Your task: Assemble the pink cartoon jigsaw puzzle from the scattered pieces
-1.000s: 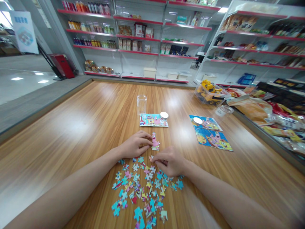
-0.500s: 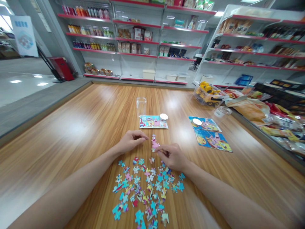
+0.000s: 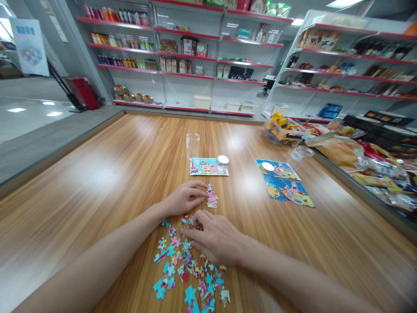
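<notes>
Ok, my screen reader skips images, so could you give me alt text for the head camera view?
A person's left hand touches a small joined pink puzzle section on a wooden table, while the right hand rests flat over a scatter of loose puzzle pieces. Beyond lie picture cards, a clear jar and store shelves.

Glossy wooden table (image 3: 107, 174), clear plastic jar (image 3: 192, 144)

Joined piece: a small pink-and-white assembled cluster of cardboard jigsaw pieces (image 3: 212, 196) lay flat on the wooden table (image 3: 107, 174), its left edge touched by the left hand (image 3: 184, 199).
Loose pieces: a scatter of blue, pink and yellow cardboard jigsaw pieces (image 3: 189, 269) lay spread flat just nearer, partly covered by the right hand (image 3: 215, 239), palm down.
</notes>
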The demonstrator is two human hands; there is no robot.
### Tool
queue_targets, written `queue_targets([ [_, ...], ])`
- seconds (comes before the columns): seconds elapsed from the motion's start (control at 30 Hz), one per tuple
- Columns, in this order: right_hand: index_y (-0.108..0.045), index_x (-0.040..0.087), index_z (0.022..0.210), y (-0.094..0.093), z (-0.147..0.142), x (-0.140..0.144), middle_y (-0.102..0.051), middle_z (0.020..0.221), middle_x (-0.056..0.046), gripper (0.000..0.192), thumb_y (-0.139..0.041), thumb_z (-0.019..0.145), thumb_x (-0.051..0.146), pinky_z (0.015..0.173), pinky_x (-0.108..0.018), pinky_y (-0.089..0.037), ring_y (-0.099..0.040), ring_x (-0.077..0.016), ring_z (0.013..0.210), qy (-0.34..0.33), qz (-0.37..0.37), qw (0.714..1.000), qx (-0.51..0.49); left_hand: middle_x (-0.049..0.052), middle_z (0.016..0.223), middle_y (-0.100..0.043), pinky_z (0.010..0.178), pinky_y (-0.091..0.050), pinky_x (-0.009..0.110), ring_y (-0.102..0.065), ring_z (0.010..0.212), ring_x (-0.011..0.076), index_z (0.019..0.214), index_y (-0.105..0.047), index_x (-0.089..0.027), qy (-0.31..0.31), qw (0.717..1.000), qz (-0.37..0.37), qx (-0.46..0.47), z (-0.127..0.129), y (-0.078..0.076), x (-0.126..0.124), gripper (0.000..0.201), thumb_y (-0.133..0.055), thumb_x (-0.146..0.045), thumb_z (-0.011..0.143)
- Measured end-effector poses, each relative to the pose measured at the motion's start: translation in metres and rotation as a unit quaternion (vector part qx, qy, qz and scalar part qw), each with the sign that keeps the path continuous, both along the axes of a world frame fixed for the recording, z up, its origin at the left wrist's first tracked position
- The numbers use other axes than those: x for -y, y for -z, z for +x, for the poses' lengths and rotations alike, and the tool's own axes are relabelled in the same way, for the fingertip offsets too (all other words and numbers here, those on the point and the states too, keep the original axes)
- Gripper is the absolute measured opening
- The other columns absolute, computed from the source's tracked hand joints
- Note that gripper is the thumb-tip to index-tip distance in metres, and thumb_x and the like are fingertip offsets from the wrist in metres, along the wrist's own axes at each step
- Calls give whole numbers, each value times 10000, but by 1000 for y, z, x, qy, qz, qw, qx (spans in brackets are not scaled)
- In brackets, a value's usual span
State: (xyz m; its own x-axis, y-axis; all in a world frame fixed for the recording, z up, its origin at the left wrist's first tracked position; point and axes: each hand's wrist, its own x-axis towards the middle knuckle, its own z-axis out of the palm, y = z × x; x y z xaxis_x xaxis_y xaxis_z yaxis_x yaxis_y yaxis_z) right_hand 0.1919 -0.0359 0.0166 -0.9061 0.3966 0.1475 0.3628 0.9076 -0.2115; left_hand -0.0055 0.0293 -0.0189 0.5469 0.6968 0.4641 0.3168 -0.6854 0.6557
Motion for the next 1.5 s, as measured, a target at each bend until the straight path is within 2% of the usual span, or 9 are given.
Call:
queue_targets([
  [0.1,-646,236,1114,4,1,-2,-530,1012,-83,209,-531,964,325,673,-310,-419,-507,-210,899,4,-13,1000,-9,88,1195,-639,987,-453,427,-577,1101,231,1074,-721,-208,23,998,42,-47,2,1,3,198,-601,-166,921],
  [0.3,-647,200,1103,8,4,-5,-548,1012,-80,207,-537,962,306,700,-313,-448,-523,-208,916,18,-34,999,-30,90,1151,-647,964,-483,402,-594,1072,219,1057,-721,-199,16,999,32,-35,2,0,4,192,-583,-162,930],
  [0.43,-662,186,1037,12,3,-7,-571,1012,-75,192,-579,953,337,726,-318,-468,-540,-208,926,30,-34,998,-47,105,1338,-531,1028,-448,451,-510,1217,254,1193,-672,-245,25,995,55,-76,1,-2,6,271,-601,-194,936],
  [0.53,-658,167,1037,15,5,-8,-589,1025,-79,260,-674,894,383,732,-324,-483,-550,-221,944,46,-34,997,-56,98,1407,-467,1041,-431,481,-465,1259,277,1181,-681,-261,28,991,73,-111,0,-3,7,275,-616,-187,924],
  [0.93,-678,176,952,17,4,-11,-613,975,-53,240,-732,839,381,710,-294,-494,-584,-192,882,31,-47,994,-90,88,1264,-588,975,-453,442,-528,1140,250,1140,-696,-242,26,991,74,-106,1,-3,6,234,-600,-193,932],
  [1.07,-664,173,960,15,13,-28,-627,977,-61,192,-688,876,344,735,-302,-505,-599,-190,883,30,-47,984,-169,93,1241,-591,972,-448,439,-537,1118,249,1028,-726,-212,26,991,67,-110,2,-5,7,167,-589,-195,934],
  [1.17,-651,180,1035,13,29,-53,-636,1010,-76,166,-643,915,295,811,-336,-508,-610,-204,947,85,-42,967,-236,96,1222,-594,965,-453,441,-534,1104,250,1029,-721,-211,25,990,69,-118,2,-7,7,181,-577,-170,927],
  [1.3,-680,211,1053,18,48,-77,-607,991,-55,162,-668,897,253,812,-331,-507,-608,-190,903,124,-66,970,-198,89,1226,-593,963,-456,436,-532,1108,247,1141,-688,-245,25,990,78,-114,2,-7,7,257,-573,-159,928],
  [1.5,-701,244,1113,27,51,-76,-563,997,-49,236,-635,893,190,789,-314,-498,-590,-167,847,136,-77,971,-179,95,1219,-593,962,-458,431,-534,1108,247,1126,-696,-236,22,990,76,-115,2,-8,7,247,-560,-155,936],
])
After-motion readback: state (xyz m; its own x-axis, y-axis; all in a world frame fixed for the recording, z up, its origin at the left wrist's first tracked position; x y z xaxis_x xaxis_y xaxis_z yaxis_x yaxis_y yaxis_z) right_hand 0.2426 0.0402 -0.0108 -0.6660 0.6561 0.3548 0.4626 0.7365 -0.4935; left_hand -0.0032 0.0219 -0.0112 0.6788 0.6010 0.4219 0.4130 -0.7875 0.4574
